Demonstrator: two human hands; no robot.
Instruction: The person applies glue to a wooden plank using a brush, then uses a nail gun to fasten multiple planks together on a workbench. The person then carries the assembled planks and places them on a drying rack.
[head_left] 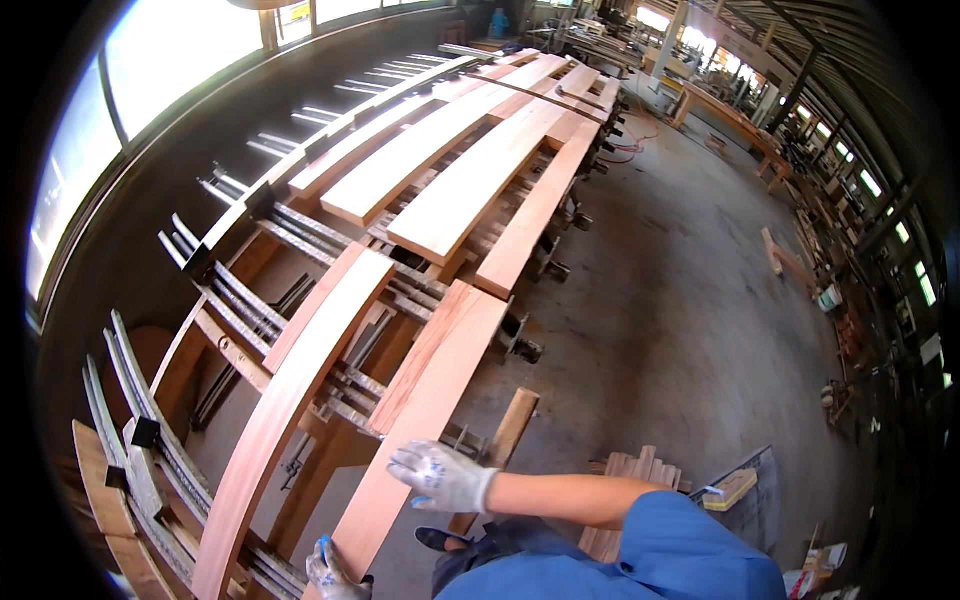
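Observation:
A long reddish wooden board (430, 400) lies lengthwise in front of me on metal clamp bars (350, 395). My right hand (440, 478), in a white and grey work glove, lies over the board's right edge, its fingers stretched out across the top face. Low in the view my left hand (335, 575), gloved the same way with blue fingertips, is closed on the near part of the same board; part of it is cut off by the picture's lower edge. To the left, apart from both hands, another long pale board (300, 400) rests on the bars.
Several more boards (480, 180) lie farther along the clamp rack. Clamp ends (525, 345) stick out on its right side, and bar ends (130, 370) on its left. A wooden post (510, 430) stands by my right hand. Short wood pieces (640, 470) sit on the concrete floor (650, 300).

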